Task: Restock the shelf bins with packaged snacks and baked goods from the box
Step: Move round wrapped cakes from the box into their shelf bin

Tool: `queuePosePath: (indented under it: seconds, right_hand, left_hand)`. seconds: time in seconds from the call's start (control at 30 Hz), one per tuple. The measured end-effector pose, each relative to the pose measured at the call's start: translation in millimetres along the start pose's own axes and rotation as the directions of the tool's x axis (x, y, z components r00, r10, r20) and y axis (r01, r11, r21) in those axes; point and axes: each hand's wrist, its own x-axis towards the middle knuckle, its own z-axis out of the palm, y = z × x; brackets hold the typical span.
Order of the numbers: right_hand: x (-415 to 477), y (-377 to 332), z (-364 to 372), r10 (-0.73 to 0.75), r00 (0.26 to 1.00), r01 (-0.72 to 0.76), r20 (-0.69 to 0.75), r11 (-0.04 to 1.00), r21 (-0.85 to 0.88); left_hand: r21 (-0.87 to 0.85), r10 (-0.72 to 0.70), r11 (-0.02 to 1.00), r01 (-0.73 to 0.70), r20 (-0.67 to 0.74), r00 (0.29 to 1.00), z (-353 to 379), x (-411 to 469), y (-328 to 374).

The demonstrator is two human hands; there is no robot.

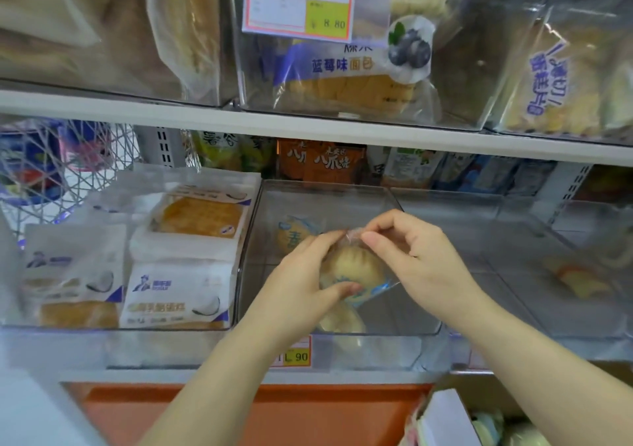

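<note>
Both hands meet inside the middle clear bin [247, 257] on the lower shelf [205, 375], holding a wrapped bun [354, 267] just above the bin floor. The left hand [305, 274] cups the bun from the side, its fingers [318, 244] curled over the top and the thumb pressed against the lower wrapper. The right hand [414, 257] pinches the crimped top edge of the clear wrapper between thumb and fingers [378, 237], which are closed together on the plastic.

A second bun [291, 236] of the same kind lies behind the left hand, and another [342, 322] rests nearer the front wall. The bin to the left holds white cake packets [178, 291]. A yellow price tag [296, 356] hangs on the shelf front. At the lower right, the cardboard box [486, 394] shows only in part.
</note>
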Motion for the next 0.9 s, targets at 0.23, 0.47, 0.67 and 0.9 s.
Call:
queuePosePath:
  seconds: [0.23,0.47,0.67,0.9]
  right_hand:
    - [1.1,13.0,3.5,0.273,0.953,-0.291,0.130,0.945,0.150]
    - [15.6,9.1,11.2,0.254,0.961,-0.270,0.109,0.945,0.185]
    - [27.0,5.5,-2.2,0.175,0.963,-0.166,0.205,0.984,-0.060]
    - [66.5,16.5,16.6,0.177,0.972,-0.123,0.154,0.943,-0.308]
  left_hand:
    - [-0.480,-0.272,0.865,0.144,-0.208,0.940,-11.8,1.9,6.0]
    - [-0.721,-0.398,0.648,0.244,-0.048,0.916,-20.7,4.8,6.6]
    - [-0.595,-0.281,0.791,0.144,-0.143,0.949,-33.3,4.7,-4.4]
    - [0.186,-0.051,0.972,0.142,-0.425,0.904,-62.5,5.0,-12.0]
